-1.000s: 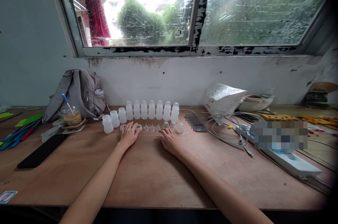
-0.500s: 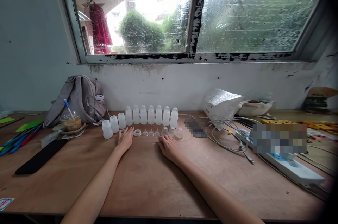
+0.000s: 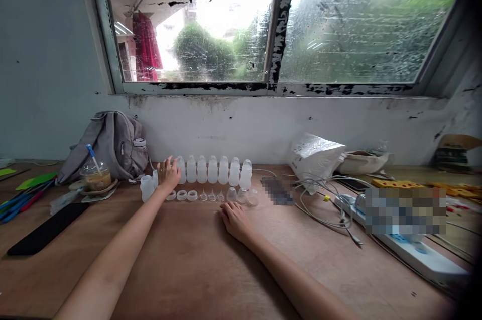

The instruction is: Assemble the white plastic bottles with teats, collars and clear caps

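My left hand (image 3: pixel 169 174) reaches over the uncapped end of a row of small white baby bottles, its fingers apart. It hides one open bottle; I cannot make out whether it touches it. To its left stand an open bottle (image 3: pixel 147 189) and another partly covered one (image 3: pixel 155 178). On its right, several bottles with clear caps (image 3: pixel 213 169) form a line. In front lie white collar rings (image 3: pixel 182 195), clear nipples (image 3: pixel 212 196) and clear dome caps (image 3: pixel 242 196). My right hand (image 3: pixel 236 218) rests on the tabletop just before the caps, fingers outstretched, holding nothing.
A grey backpack (image 3: pixel 109 146) and an iced drink cup (image 3: pixel 96 177) stand at left, behind a black flat pad (image 3: pixel 48 229). At right are a silvery white bag (image 3: pixel 314 159), tangled cables (image 3: pixel 320 209) and a power strip (image 3: pixel 425 254). The wall and window rise behind.
My left hand has lifted from the collar rings and moved back and left to the open bottles, uncovering the rings. My right hand stays before the caps. The view has shifted slightly.
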The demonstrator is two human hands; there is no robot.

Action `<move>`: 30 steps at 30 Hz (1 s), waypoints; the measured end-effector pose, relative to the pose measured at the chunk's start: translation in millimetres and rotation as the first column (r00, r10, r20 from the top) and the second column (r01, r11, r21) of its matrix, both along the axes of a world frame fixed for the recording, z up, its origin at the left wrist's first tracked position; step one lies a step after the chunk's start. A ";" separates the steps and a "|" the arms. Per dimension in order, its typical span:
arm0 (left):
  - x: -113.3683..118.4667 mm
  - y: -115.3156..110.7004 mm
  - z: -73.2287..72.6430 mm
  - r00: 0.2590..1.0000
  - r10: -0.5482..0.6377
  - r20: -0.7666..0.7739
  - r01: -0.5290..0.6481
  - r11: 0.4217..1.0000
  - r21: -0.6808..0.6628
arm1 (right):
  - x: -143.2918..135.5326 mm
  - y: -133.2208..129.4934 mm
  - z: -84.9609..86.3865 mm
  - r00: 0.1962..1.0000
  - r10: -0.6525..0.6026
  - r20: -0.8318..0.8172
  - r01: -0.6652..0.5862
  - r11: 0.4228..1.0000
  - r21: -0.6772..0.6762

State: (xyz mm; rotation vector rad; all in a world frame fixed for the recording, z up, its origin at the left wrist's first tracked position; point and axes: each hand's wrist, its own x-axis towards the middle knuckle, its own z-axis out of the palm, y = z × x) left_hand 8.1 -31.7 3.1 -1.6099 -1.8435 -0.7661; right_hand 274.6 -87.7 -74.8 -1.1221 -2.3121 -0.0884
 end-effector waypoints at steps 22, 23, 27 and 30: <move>36.0 -22.8 15.7 0.971 -0.224 0.081 0.211 0.967 0.144 | 0.1 -7.7 15.6 0.978 0.010 -0.207 -0.022 0.998 -0.059; 46.0 -34.2 13.5 0.947 -0.289 0.143 0.259 0.946 0.195 | -0.1 -6.5 17.2 0.958 0.009 -0.286 -0.035 0.996 -0.086; 90.4 -78.2 -8.7 0.829 -0.495 0.259 0.469 0.869 0.160 | -0.4 -3.6 25.4 0.797 0.019 -0.604 -0.184 0.960 -0.213; 114.3 -96.3 -28.6 0.745 -0.615 0.259 0.623 0.780 0.060 | 1.3 -5.1 33.1 0.668 0.042 -0.743 -0.305 0.926 -0.221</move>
